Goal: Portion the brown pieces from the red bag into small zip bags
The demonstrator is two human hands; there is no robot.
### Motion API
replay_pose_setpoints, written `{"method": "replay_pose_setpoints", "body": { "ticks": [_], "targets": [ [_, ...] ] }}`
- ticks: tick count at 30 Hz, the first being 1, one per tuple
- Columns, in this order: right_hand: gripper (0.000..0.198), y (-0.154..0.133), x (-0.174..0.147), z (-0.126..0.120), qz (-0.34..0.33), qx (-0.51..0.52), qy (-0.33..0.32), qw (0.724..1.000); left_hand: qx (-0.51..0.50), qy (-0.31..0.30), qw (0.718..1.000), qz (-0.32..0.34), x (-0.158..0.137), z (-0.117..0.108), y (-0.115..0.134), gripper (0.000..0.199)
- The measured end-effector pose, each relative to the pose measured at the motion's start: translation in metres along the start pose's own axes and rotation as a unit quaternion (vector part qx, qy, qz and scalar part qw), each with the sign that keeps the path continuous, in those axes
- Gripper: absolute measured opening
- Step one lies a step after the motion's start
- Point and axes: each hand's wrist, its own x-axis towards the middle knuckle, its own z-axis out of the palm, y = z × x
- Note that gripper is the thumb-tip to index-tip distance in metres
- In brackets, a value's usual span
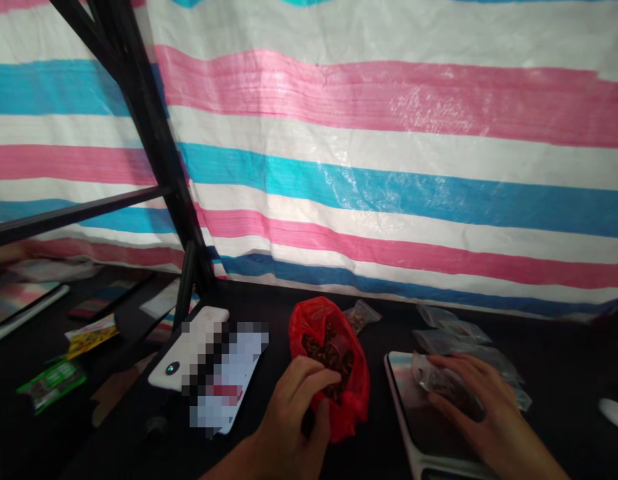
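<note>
My left hand [296, 407] is over the near left side of a red plastic bag [356, 373], with fingers curved and the thumb apart from them. The bag's mouth is wide, and small brown pieces [329, 343] lie inside it; their kind is too blurred to tell. No object shows between the left fingers. On the right, my right hand [476, 393] grips a small clear plastic bag [439, 380] with some dark contents, between thumb and fingers. It is above a flat white-edged device with a dark glossy top [419, 420], perhaps a scale.
Several clear zip bags [453, 327] lie behind my right hand. Behind the red bag is a small filled clear bag [361, 315]. Left are a white phone-like object [209, 320], a partly blurred-out pale slab [249, 360], a green packet [53, 383] and a yellow packet [91, 337]. A black frame post [159, 140] stands before a striped sheet [389, 160].
</note>
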Motion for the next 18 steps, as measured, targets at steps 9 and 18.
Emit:
{"method": "replay_pose_setpoints", "body": {
  "ticks": [9, 18],
  "targets": [
    [0.026, -0.107, 0.05, -0.001, -0.084, 0.146, -0.197, 0.966, 0.023, 0.181, 0.975, -0.13, 0.007, 0.0, -0.011, 0.014],
    [0.031, -0.143, 0.06, 0.029, -0.141, 0.05, -0.237, 0.96, -0.03, 0.14, 0.981, -0.128, 0.005, 0.0, -0.014, 0.013]
  ]
}}
